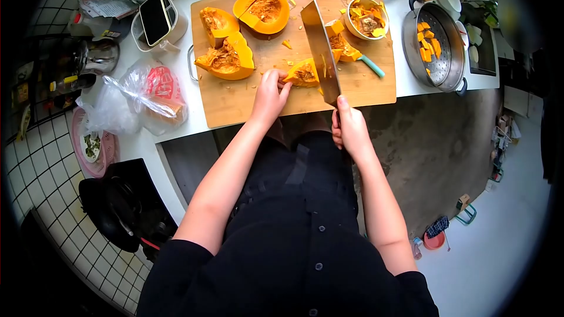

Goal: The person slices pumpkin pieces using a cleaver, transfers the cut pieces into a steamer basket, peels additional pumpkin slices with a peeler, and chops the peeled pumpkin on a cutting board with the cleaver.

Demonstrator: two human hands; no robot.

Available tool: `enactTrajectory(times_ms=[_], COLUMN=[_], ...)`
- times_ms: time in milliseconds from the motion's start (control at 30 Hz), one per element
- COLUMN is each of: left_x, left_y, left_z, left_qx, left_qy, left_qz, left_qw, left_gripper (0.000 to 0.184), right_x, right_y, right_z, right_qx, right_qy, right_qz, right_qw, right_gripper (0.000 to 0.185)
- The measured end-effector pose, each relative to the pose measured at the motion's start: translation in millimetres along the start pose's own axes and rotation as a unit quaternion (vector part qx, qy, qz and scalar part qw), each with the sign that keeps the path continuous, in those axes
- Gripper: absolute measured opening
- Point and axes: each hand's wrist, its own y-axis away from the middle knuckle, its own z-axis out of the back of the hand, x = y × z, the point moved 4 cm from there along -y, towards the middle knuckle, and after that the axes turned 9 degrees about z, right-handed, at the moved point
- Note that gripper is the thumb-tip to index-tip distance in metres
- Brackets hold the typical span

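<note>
My right hand grips the handle of a broad cleaver, whose blade stands over the wooden cutting board. Beside the blade's left face lies a pumpkin wedge, seeds and pulp showing; the fingers of my left hand are closed on its left end. Whether the edge touches the wedge I cannot tell. More pumpkin pieces sit just right of the blade, partly hidden by it, near a teal-handled knife. Larger pumpkin chunks and a pumpkin half rest on the board's left side.
A bowl of pumpkin scraps stands on the board's right. Farther right, a steamer pot holds cut pumpkin cubes. Left of the board are a plastic bag and a container with a phone. The counter's front edge is close to my body.
</note>
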Motion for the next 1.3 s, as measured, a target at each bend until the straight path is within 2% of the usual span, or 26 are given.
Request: enactTrajectory(times_ms=[333, 467, 600, 633, 733, 833, 900, 1000, 1100, 1233, 1267, 1300], left_x=[-5.7, -3.3, 3.5, 6.7, 9.3, 9.9, 9.8, 13.4, 15.0, 13.3, 13.5, 13.4], left_y=[-7.2, -6.8, -8.6, -6.3, -6.8, -4.5, -4.1, -3.0, 1.5, 0.5, -1.0, -0.8], left_z=[-0.2, -1.0, -3.1, -4.6, -4.7, -8.0, -8.2, -9.6, -12.4, -12.4, -12.1, -12.2], left_qx=[-0.016, 0.002, 0.007, 0.004, -0.030, -0.036, -0.036, -0.043, -0.048, -0.048, -0.054, -0.057], left_qy=[-0.023, -0.028, -0.019, -0.014, -0.058, -0.044, -0.049, -0.039, -0.034, -0.035, -0.044, -0.054], left_qz=[-0.041, -0.021, -0.001, 0.004, -0.066, -0.047, -0.052, -0.038, -0.031, -0.033, -0.043, -0.051], left_qw=[0.999, 0.999, 1.000, 1.000, 0.996, 0.997, 0.997, 0.998, 0.998, 0.998, 0.997, 0.996], left_gripper=[0.018, 0.017, 0.017, 0.018, 0.017, 0.018, 0.018, 0.018, 0.018, 0.019, 0.019, 0.018], right_x=[-20.0, -16.3, -51.0, -53.3, -56.2, -47.7, -25.3, -60.9, -72.2, -54.1, -44.4, -47.2], right_y=[-13.3, -36.5, -57.0, -54.8, -58.1, -62.5, -51.8, -66.7, -70.9, -69.6, -62.1, -64.6], right_z=[-28.1, -35.8, -33.5, -36.4, -36.4, -31.6, -34.3, -29.4, -30.5, -30.7, -33.8, -34.0], right_qx=[-0.049, -0.041, -0.067, -0.069, -0.057, -0.047, -0.030, -0.043, -0.035, -0.040, -0.029, -0.031], right_qy=[0.070, 0.118, 0.222, 0.217, 0.213, 0.213, 0.156, 0.198, 0.195, 0.197, 0.161, 0.168], right_qz=[-0.022, -0.057, 0.033, 0.043, 0.020, -0.011, -0.119, -0.004, 0.025, -0.004, -0.058, -0.027], right_qw=[0.996, 0.991, 0.972, 0.973, 0.975, 0.976, 0.980, 0.979, 0.980, 0.980, 0.985, 0.985], right_gripper=[0.062, 0.066, 0.067, 0.067, 0.068, 0.071, 0.073, 0.073, 0.073, 0.074, 0.075, 0.076])
